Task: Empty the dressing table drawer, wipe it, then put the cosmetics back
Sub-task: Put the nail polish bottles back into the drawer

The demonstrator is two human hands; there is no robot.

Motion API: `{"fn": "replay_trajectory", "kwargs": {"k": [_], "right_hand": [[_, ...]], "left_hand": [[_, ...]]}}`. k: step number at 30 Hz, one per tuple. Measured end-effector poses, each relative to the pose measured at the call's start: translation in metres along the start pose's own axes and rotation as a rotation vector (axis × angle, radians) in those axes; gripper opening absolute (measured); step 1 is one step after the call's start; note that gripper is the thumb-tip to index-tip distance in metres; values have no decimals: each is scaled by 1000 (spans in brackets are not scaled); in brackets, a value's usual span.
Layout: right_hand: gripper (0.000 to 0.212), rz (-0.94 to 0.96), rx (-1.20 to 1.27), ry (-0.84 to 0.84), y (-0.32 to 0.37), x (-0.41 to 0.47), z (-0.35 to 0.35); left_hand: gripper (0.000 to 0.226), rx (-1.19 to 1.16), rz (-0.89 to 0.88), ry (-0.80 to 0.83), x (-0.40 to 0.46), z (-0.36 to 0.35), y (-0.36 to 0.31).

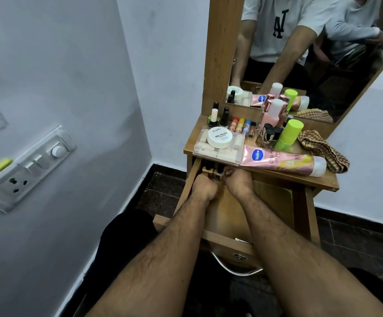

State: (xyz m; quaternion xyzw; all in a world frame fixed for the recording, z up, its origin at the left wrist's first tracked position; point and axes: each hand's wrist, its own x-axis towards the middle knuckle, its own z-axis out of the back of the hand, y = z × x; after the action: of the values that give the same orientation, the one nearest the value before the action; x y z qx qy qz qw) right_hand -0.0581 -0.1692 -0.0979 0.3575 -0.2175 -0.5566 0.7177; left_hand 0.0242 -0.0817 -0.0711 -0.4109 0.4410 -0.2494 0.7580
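Observation:
The wooden drawer (227, 240) of the dressing table is pulled out toward me. Both my hands reach to its back left corner, under the tabletop edge. My left hand (205, 184) has its fingers curled around a small gold-capped bottle (206, 172). My right hand (237, 180) curls around another small bottle (219, 175) beside it. On the tabletop (300, 177) stand cosmetics: a clear box (218, 154) with a white nail polish remover tub (219, 137), a pink Vaseline tube (284, 161), nail polish bottles (219, 116) and a green-capped bottle (287, 135).
A checked cloth (323, 151) lies on the tabletop's right side. The mirror (311, 53) rises behind the cosmetics. A wall with a switch panel (25, 165) is on the left. The drawer's metal handle (236, 267) points toward me.

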Motion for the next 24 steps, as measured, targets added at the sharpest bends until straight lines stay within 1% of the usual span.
{"fn": "replay_trajectory", "kwargs": {"k": [3,4,12,18,24], "right_hand": [[9,4,-43,2,0,1,0],[7,9,-59,-4,-1,2,-1],[14,-25,-89,-14,0,3,-3],[17,6,-199,-36,3,0,-1],[20,-12,-224,-18,4,2,0]], "left_hand": [[43,18,0,-2,6,-2,1],[43,33,1,-2,6,-3,0],[52,178,-42,-11,-10,4,-10],[56,202,-57,10,-6,2,-7],[57,225,-78,13,-3,2,-7]]}}
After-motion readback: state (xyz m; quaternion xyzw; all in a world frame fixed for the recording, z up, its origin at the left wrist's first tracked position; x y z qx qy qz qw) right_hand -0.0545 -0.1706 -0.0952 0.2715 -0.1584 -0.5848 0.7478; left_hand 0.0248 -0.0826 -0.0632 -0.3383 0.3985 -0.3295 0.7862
